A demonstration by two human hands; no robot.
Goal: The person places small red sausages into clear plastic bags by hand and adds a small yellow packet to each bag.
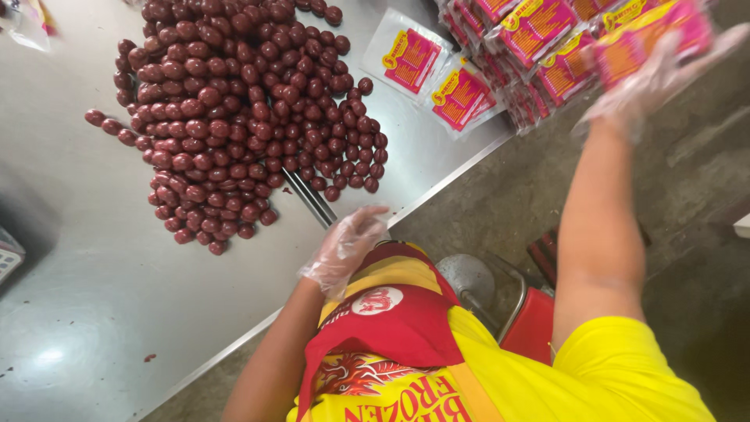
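Left hand, in a thin clear glove, hangs at the tabletop edge, fingers loosely curled and slightly apart, holding nothing. Right hand, also gloved, is raised at upper right, fingers clamped on a flat pink-and-yellow packet, blurred. Just beside it a stack of packets of the same colours lies at the tabletop's far right corner. Two flat clear pouches with pink-and-yellow rectangular labels lie on the tabletop beside the stack. A large pile of dark red sausages covers the tabletop centre, near the left hand
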